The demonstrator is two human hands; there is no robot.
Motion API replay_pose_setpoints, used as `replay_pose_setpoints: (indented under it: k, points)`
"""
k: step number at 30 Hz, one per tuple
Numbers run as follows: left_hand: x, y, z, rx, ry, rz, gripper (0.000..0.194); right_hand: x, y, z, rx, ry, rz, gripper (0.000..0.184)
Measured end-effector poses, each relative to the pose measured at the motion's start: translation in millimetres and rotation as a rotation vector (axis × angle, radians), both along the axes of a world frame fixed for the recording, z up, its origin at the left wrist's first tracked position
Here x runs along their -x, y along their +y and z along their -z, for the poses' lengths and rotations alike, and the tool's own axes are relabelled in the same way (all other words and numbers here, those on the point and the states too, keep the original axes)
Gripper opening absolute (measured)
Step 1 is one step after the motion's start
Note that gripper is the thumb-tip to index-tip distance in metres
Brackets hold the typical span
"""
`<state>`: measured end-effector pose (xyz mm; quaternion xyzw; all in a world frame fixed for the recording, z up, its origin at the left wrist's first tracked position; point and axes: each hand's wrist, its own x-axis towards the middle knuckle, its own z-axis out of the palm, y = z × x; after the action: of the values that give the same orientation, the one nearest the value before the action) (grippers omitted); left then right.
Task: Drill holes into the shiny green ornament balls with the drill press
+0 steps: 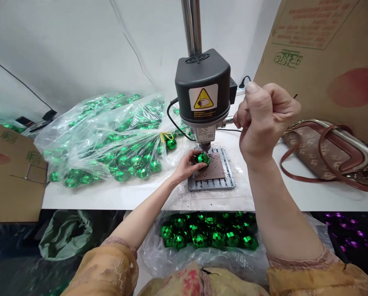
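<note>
A green mirrored ball [203, 159] sits under the chuck [205, 146] of a small bench drill press [202, 88]. My left hand [188, 166] grips the ball from its left side, thumb in front and fingers behind. The ball rests over a brown square board [216, 166] on the slotted grey metal base [213, 186]. My right hand [264, 119] is raised at the right of the drill head, closed around the feed handle; its metal hub [229, 120] shows beside my fingers. Most of the handle is hidden by the hand.
A clear plastic bag of green balls [110, 139] lies left on the white table [304, 197]. More green balls [202, 238] fill a plastic-lined container below the edge. At right are a brown handbag [322, 150] and a carton [326, 53]; purple balls [350, 234] show lower right.
</note>
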<state>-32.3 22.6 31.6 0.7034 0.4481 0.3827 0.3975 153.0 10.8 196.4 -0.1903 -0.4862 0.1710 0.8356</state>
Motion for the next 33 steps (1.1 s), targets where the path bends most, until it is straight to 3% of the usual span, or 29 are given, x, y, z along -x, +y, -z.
replay_pose_setpoints:
  k: [13,20,33]
  points:
    - [-18.7,-12.3,-4.0,-0.211,0.156,-0.023,0.048,-0.4,-0.4,-0.3,-0.002,-0.01,-0.011,0.046]
    - [-31.2,-22.4,10.1,-0.119,-0.068,-0.144,0.051,-1.2,0.0,0.0,-0.012,0.001,-0.022,0.046]
    - [-28.1,-23.2,18.7,-0.102,-0.05,-0.15,0.055,2.2,-8.7,28.4,-0.148,-0.007,0.029,0.052]
